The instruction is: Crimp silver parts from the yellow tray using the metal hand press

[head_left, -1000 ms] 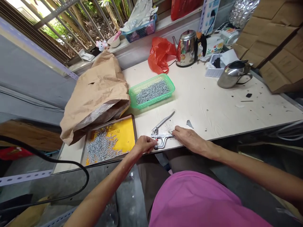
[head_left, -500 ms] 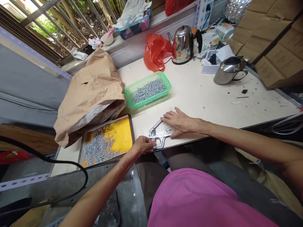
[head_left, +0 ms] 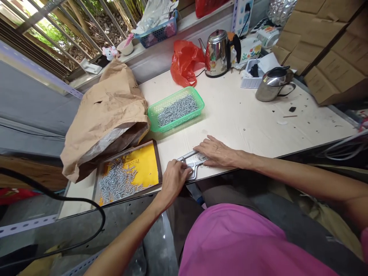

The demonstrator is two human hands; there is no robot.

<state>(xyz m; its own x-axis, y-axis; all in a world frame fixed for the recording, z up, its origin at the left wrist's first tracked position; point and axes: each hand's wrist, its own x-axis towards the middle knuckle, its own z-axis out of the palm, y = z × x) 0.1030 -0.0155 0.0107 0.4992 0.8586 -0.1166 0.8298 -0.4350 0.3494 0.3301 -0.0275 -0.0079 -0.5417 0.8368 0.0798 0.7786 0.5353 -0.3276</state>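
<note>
A silver metal hand tool (head_left: 196, 164) with two arms and a small spring lies at the table's front edge. My right hand (head_left: 217, 152) spans its right end, fingers over the upper arm and thumb by the lower one. My left hand (head_left: 174, 177) is bent over the tool's left end, its fingers closed there; they hide what they hold, if anything. Left of it, a shallow tray (head_left: 156, 159) with a yellow bottom holds a heap of small shiny metal pins (head_left: 117, 184). Farther back, a green plastic basket (head_left: 174, 129) contains many more small metal pieces (head_left: 178, 111).
A crumpled brown paper bag (head_left: 106, 103) leans behind the tray. Toward the back are a red plastic bag (head_left: 185, 63), a steel kettle (head_left: 216, 53) and a steel pot (head_left: 271, 86). Cardboard boxes (head_left: 330, 50) stand at right. A black cable (head_left: 99, 214) loops at left.
The tool's upper arm has come down closer to the lower arm under my right hand. My left hand has shifted up over the tool's left end, covering more of it. The view has shifted slightly.
</note>
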